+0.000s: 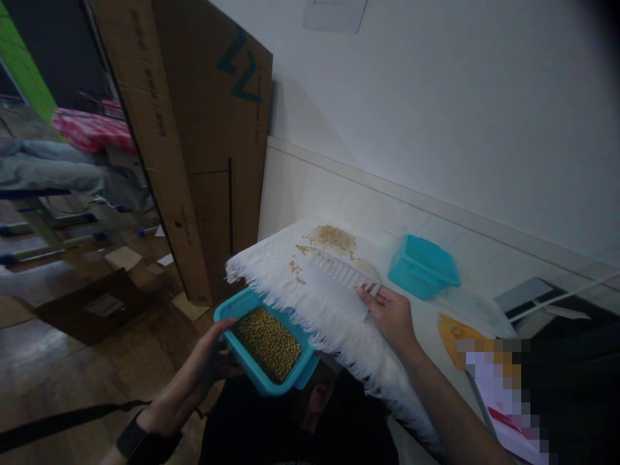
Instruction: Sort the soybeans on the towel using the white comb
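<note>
My left hand (213,361) grips the left rim of a turquoise plastic container (271,385). The container is tilted slightly below the table's fringed cloth edge and holds many small greenish-yellow beans (268,342). Closed on a white slotted plastic piece (339,278), my right hand (387,313) has thumb and fingers at its right end. This piece lies over the white fringed cloth (271,258). Beyond it, loose pale beans (336,237) form a small pile, with several scattered toward the cloth's left side.
A second turquoise container (421,265) stands on the table at the right, by clear plastic and an orange bag (458,336). A tall cardboard box (208,129) rises at the left of the table. On the floor lies an open carton (97,307). A person's legs (72,171) show far left.
</note>
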Action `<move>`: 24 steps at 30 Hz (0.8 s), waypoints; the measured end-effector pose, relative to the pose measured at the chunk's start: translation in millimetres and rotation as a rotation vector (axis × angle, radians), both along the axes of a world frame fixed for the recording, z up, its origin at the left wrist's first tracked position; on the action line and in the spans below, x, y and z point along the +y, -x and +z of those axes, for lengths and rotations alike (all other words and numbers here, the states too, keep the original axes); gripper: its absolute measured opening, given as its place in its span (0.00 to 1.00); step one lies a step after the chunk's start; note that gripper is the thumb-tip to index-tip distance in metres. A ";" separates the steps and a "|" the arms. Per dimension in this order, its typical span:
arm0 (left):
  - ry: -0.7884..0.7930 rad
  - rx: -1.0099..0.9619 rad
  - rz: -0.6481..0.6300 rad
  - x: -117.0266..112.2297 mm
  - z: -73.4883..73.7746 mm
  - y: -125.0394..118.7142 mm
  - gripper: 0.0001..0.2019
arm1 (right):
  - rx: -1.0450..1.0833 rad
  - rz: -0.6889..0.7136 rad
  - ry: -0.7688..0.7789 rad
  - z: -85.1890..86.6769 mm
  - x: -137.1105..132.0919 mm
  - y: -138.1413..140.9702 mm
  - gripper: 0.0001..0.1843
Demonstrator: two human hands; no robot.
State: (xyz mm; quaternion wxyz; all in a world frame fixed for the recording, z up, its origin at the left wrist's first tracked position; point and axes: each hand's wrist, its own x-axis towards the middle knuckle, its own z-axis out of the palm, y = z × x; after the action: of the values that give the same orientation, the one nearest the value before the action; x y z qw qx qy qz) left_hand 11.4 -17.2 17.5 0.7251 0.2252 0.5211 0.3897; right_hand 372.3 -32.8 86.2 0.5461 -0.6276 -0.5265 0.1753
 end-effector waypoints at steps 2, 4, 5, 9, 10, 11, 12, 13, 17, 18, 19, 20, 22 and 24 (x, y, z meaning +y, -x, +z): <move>0.002 0.002 0.009 1.2 -0.1 1.3 0.26 | -0.010 0.002 0.004 -0.3 0.1 1.6 0.31; 0.000 0.011 0.018 2.5 -0.3 2.7 0.25 | -0.009 0.015 0.001 0.2 1.0 4.5 0.30; -0.001 0.016 0.021 3.3 -0.4 3.4 0.25 | -0.005 0.023 -0.002 0.9 1.7 6.5 0.30; -0.011 0.028 0.024 7.2 0.5 6.2 0.25 | -0.010 0.028 -0.009 6.2 4.4 16.5 0.30; -0.013 0.035 0.028 8.3 0.9 6.8 0.25 | -0.011 0.018 -0.011 7.5 5.1 19.0 0.30; -0.012 0.045 0.031 9.3 1.4 7.3 0.24 | -0.012 0.006 -0.013 8.5 5.8 21.3 0.30; -0.010 0.056 0.036 10.2 1.7 7.9 0.24 | -0.013 -0.005 -0.015 9.2 6.3 23.3 0.30; -0.009 0.065 0.042 10.9 2.0 8.4 0.23 | -0.012 -0.014 -0.018 9.7 6.6 24.8 0.30; -0.004 0.045 0.048 12.4 1.5 10.5 0.20 | -0.004 -0.046 -0.033 10.2 4.9 24.2 0.28; 0.000 0.036 0.044 12.4 1.0 10.9 0.20 | -0.002 -0.054 -0.041 10.2 3.8 22.7 0.27; 0.004 0.031 0.038 12.4 0.4 11.1 0.20 | -0.006 -0.064 -0.050 10.1 2.7 20.9 0.27; 0.007 0.030 0.035 12.2 -0.2 11.2 0.19 | -0.015 -0.074 -0.061 9.9 1.7 19.3 0.26; 0.005 0.034 0.033 11.6 -1.6 10.9 0.19 | -0.039 -0.085 -0.078 9.5 1.2 17.4 0.25; 0.000 0.037 0.034 10.9 -3.1 10.4 0.19 | -0.048 -0.078 -0.074 8.8 2.8 17.9 0.26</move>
State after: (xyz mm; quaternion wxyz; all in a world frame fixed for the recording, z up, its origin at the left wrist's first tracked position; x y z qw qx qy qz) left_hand 1.1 -6.3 14.4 0.7089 0.2233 0.5381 0.3976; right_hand 354.4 -30.0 95.0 0.5624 -0.6312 -0.5207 0.1192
